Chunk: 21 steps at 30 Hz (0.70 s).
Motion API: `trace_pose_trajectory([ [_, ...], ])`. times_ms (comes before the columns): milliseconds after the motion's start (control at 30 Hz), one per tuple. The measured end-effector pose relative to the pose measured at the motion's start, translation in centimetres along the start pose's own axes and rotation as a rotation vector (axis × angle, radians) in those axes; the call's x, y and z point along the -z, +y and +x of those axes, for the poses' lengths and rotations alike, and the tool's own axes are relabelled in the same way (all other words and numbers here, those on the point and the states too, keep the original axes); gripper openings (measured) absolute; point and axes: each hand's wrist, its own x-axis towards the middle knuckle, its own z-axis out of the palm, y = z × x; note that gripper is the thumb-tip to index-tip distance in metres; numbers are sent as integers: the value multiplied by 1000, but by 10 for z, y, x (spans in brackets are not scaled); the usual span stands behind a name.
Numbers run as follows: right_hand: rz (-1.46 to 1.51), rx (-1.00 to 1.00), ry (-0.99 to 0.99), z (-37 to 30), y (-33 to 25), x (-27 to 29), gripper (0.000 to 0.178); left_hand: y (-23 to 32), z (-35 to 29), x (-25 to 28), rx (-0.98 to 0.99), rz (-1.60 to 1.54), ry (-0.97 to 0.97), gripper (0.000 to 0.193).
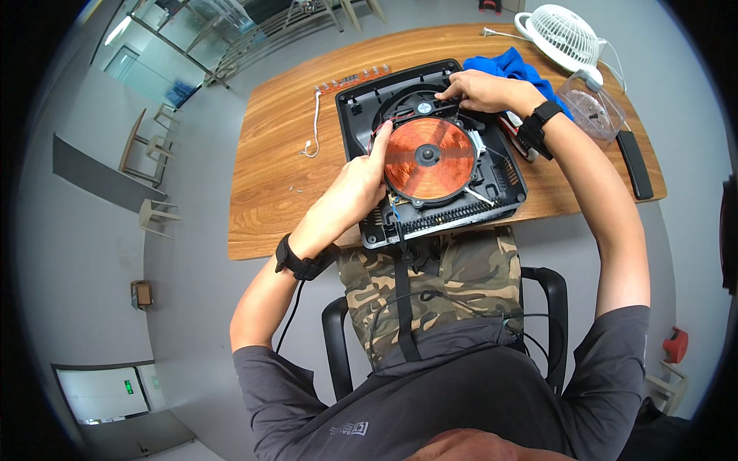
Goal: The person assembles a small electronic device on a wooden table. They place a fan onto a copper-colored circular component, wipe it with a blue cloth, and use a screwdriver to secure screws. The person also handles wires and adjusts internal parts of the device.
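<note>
An opened induction cooker's black housing (355, 115) lies on the table in front of me. Inside it sits a round copper coil (411, 173) with a dark hub. Beyond the coil is a black cooling fan (407, 100), partly covered by it. My left hand (357, 188) is closed at the coil's left edge, one finger stretched along the rim beside thin red wires; its other fingertips are hidden. My right hand (480, 91) reaches over the housing's far right side, with curled fingers gripping at the fan's edge. Their exact hold is partly hidden.
A narrow orange circuit board (354, 80) with a white cable (316, 123) lies at far left. Around the right side are a blue cloth (511, 67), white fan (561, 34), clear plastic container (592, 107) and black bar (634, 163). The wooden table's (269, 177) near edge borders my lap.
</note>
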Motion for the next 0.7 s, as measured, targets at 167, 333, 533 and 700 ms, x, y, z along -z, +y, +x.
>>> trace_pose_trajectory([
  [167,-39,66,33,1,8,-6,55,-1,2,-2,9,57,-29,103],
  [333,-26,36,23,-2,6,-4,54,-2,0,-2,53,-10,-8,103],
  [533,-25,36,29,0,6,-6,53,1,-6,2,113,-149,39,99],
  [700,-22,11,5,-1,2,-2,54,2,-4,4,94,-136,-2,97],
])
